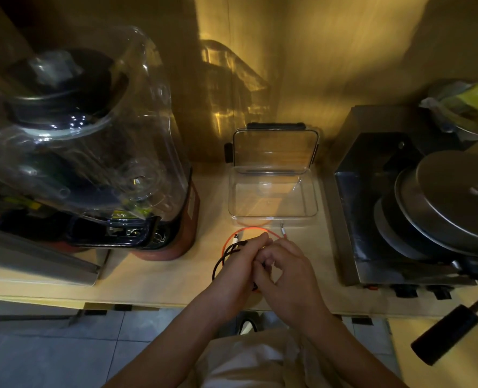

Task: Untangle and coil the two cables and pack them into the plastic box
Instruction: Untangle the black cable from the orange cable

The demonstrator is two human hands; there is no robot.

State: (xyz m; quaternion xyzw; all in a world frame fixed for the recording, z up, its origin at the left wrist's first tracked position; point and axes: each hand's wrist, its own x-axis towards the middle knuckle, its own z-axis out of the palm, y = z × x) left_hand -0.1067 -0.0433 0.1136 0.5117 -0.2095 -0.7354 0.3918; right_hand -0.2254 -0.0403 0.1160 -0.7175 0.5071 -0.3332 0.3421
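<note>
An orange cable (228,242) and a black cable (221,261) lie tangled on the wooden counter in front of a clear plastic box (314,203), whose lid stands open against the wall. My left hand (242,264) is closed over the tangle, with loops of both cables sticking out to its left. Touching it on the right, my right hand (286,268) pinches cable between its curled fingers. One orange cable end with a metal plug (283,230) lies free just in front of the box. Most of the tangle is hidden under my hands.
A large blender with a clear cover (97,152) fills the left side of the counter. A steel appliance with round metal plates (428,208) and a black handle (447,333) stands at the right. The counter's front edge (148,302) runs below my hands.
</note>
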